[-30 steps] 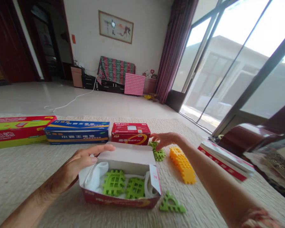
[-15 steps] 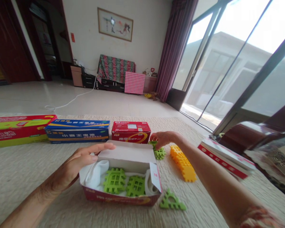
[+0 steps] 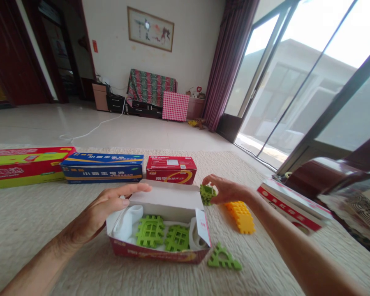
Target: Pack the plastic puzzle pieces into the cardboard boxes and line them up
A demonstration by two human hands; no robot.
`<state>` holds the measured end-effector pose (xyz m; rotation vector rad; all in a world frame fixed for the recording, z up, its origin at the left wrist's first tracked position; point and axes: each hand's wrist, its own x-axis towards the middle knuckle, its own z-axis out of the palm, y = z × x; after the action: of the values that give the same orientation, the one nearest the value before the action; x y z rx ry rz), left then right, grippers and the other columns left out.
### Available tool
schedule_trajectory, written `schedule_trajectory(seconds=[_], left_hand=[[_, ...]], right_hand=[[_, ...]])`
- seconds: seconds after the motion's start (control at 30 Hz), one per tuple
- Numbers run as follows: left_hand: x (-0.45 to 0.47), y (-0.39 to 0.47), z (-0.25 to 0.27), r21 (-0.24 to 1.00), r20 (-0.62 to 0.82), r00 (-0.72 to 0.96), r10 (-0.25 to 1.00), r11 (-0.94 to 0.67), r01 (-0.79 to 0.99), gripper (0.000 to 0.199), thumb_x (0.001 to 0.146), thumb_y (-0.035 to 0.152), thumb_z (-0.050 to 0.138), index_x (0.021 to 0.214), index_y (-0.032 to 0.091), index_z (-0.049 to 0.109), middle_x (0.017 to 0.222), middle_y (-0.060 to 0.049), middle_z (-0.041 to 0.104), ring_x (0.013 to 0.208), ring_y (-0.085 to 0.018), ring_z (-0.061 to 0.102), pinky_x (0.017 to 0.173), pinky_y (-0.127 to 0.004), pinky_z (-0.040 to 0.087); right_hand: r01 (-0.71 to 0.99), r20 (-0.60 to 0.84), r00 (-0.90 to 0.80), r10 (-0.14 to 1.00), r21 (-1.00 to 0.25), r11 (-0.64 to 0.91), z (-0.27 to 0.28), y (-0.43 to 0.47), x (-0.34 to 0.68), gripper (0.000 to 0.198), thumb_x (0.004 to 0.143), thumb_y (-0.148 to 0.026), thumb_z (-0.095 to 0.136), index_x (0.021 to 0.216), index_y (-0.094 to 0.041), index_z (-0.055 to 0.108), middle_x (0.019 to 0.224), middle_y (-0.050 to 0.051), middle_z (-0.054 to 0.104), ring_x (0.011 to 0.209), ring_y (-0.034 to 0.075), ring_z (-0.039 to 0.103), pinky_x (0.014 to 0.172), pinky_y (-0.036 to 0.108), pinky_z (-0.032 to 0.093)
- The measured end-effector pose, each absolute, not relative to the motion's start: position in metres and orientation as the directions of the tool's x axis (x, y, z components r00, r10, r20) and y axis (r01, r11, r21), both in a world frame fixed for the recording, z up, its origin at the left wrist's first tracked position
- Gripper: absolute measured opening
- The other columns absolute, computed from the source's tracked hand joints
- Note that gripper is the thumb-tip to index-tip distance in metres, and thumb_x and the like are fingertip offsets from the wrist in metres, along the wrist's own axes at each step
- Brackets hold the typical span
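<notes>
In front of me stands an open red cardboard box (image 3: pixel 160 255), its white lid flap (image 3: pixel 172 196) tipped back. Inside lie two green window-shaped interlocking blocks (image 3: pixel 150 231) between white padding (image 3: pixel 128 222). My left hand (image 3: pixel 103 207) holds the box at its back left corner, the index finger stretched along the flap's top edge and the thumb below. Just right of the box, my right hand (image 3: pixel 226 189) is closed around green interlocking blocks (image 3: pixel 207 195); its fingers partly hide them. A row of yellow interlocking blocks (image 3: pixel 242 218) lies beside the right wrist.
A green triangular block (image 3: pixel 224 258) lies right of the box on the quilted mat (image 3: pixel 80 271). Behind stand a small red box (image 3: pixel 172 168), a blue box (image 3: pixel 103 168) and a red-and-lime box (image 3: pixel 27 166). A white-and-red box (image 3: pixel 291 209) sits at the right.
My right hand has closed on the green blocks and shifted slightly right with them, turning them. My left hand stays at the box.
</notes>
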<state>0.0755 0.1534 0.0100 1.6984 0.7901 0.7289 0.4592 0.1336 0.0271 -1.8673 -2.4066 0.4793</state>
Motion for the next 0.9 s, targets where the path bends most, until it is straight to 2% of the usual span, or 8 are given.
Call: schedule_trajectory(seconds=[0.1, 0.17, 0.27, 0.4, 0.53, 0.67, 0.77, 0.9], left_hand=[[0.075, 0.156, 0.008, 0.978, 0.029, 0.594, 0.804, -0.145, 0.149, 0.046, 0.083, 0.038, 0.049, 0.124, 0.025, 0.063, 0.134, -0.002, 0.059, 0.103, -0.029, 0.060, 0.078, -0.029, 0.046], [0.074, 0.159, 0.005, 0.979, 0.027, 0.601, 0.799, -0.142, 0.146, 0.047, 0.083, 0.040, 0.049, 0.125, 0.025, 0.063, 0.134, -0.003, 0.059, 0.100, -0.028, 0.061, 0.074, -0.029, 0.046], [0.073, 0.161, 0.003, 0.978, 0.017, 0.607, 0.794, -0.141, 0.157, 0.047, 0.082, 0.040, 0.050, 0.125, 0.024, 0.063, 0.132, -0.004, 0.060, 0.100, -0.029, 0.061, 0.070, -0.028, 0.046], [0.075, 0.159, 0.006, 0.979, 0.036, 0.596, 0.802, -0.147, 0.139, 0.045, 0.083, 0.035, 0.049, 0.123, 0.023, 0.064, 0.130, -0.004, 0.061, 0.094, -0.024, 0.061, 0.069, -0.026, 0.044], [0.077, 0.155, 0.009, 0.982, 0.052, 0.609, 0.791, -0.150, 0.112, 0.046, 0.082, 0.032, 0.048, 0.124, 0.021, 0.062, 0.116, -0.005, 0.068, 0.075, -0.018, 0.060, 0.059, -0.024, 0.040], [0.079, 0.154, 0.011, 0.976, 0.111, 0.607, 0.787, -0.202, 0.084, 0.044, 0.081, 0.029, 0.047, 0.120, 0.021, 0.065, 0.126, -0.004, 0.064, 0.094, -0.022, 0.061, 0.072, -0.026, 0.044], [0.079, 0.155, 0.012, 0.961, 0.151, 0.598, 0.787, -0.260, 0.099, 0.042, 0.081, 0.027, 0.047, 0.119, 0.021, 0.067, 0.128, -0.002, 0.063, 0.110, -0.026, 0.057, 0.085, -0.029, 0.043], [0.079, 0.156, 0.010, 0.958, 0.130, 0.599, 0.790, -0.255, 0.129, 0.043, 0.082, 0.027, 0.048, 0.121, 0.021, 0.066, 0.126, -0.003, 0.064, 0.098, -0.024, 0.061, 0.080, -0.029, 0.044]], right_hand=[[0.942, -0.114, -0.256, 0.960, -0.254, 0.221, 0.026, 0.130, 0.462, 0.056, 0.064, -0.028, 0.074, 0.115, -0.020, 0.053, 0.114, 0.008, 0.058, 0.096, 0.022, 0.060, 0.089, 0.037, 0.048], [0.944, -0.081, -0.255, 0.963, -0.235, 0.230, 0.027, 0.129, 0.461, 0.050, 0.068, -0.033, 0.071, 0.113, -0.020, 0.055, 0.113, 0.008, 0.059, 0.094, 0.022, 0.061, 0.087, 0.037, 0.048], [0.942, -0.036, -0.270, 0.962, -0.219, 0.255, 0.028, 0.130, 0.457, 0.035, 0.072, -0.027, 0.066, 0.106, -0.022, 0.060, 0.107, 0.006, 0.063, 0.093, 0.021, 0.061, 0.086, 0.035, 0.048], [0.936, 0.002, -0.286, 0.958, -0.216, 0.280, 0.030, 0.131, 0.457, 0.030, 0.070, -0.019, 0.064, 0.100, -0.020, 0.063, 0.103, 0.007, 0.066, 0.092, 0.021, 0.062, 0.085, 0.036, 0.047], [0.925, 0.196, -0.288, 0.937, -0.199, 0.325, 0.047, 0.120, 0.454, 0.025, 0.075, -0.027, 0.065, 0.098, -0.019, 0.062, 0.101, 0.008, 0.066, 0.091, 0.022, 0.062, 0.086, 0.039, 0.048], [0.855, 0.364, -0.352, 0.862, -0.249, 0.454, 0.076, 0.088, 0.411, 0.025, 0.079, -0.032, 0.067, 0.100, -0.022, 0.060, 0.111, 0.006, 0.064, 0.101, 0.021, 0.059, 0.091, 0.040, 0.046], [0.787, 0.278, -0.463, 0.842, -0.309, 0.534, 0.086, 0.063, 0.362, 0.028, 0.077, -0.029, 0.070, 0.102, -0.025, 0.059, 0.114, 0.003, 0.062, 0.101, 0.020, 0.059, 0.089, 0.036, 0.047], [0.822, 0.127, -0.471, 0.873, -0.296, 0.487, 0.079, 0.053, 0.326, 0.025, 0.073, -0.025, 0.072, 0.094, -0.024, 0.059, 0.100, 0.003, 0.062, 0.093, 0.020, 0.059, 0.079, 0.034, 0.049]])
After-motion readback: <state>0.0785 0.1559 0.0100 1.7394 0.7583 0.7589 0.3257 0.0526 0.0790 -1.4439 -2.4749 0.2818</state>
